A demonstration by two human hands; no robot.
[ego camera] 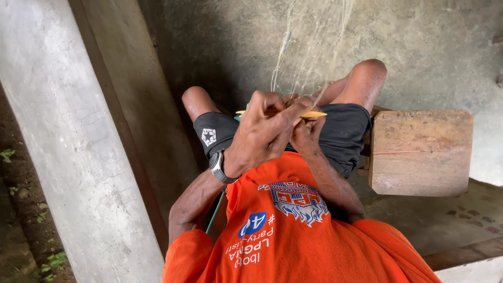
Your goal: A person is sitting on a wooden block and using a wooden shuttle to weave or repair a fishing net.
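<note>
My left hand [260,133], with a wristwatch [217,166] on it, is closed over a flat yellow netting needle [310,113] above my lap. The needle lies crosswise, and both of its ends stick out past my fingers. Partly hidden behind the left hand, my right hand [308,132] has its fingers curled up against the needle, pinching strands of a thin pale fishing net [309,52]. From my hands the net stretches away over my knees. I wear an orange shirt and black shorts.
A worn wooden stool [422,152] stands by my right thigh. A thick concrete pillar [63,136] runs down the left side, with soil and small plants beyond it. A thin green cord [215,212] hangs beside my left arm. Grey concrete floor lies ahead.
</note>
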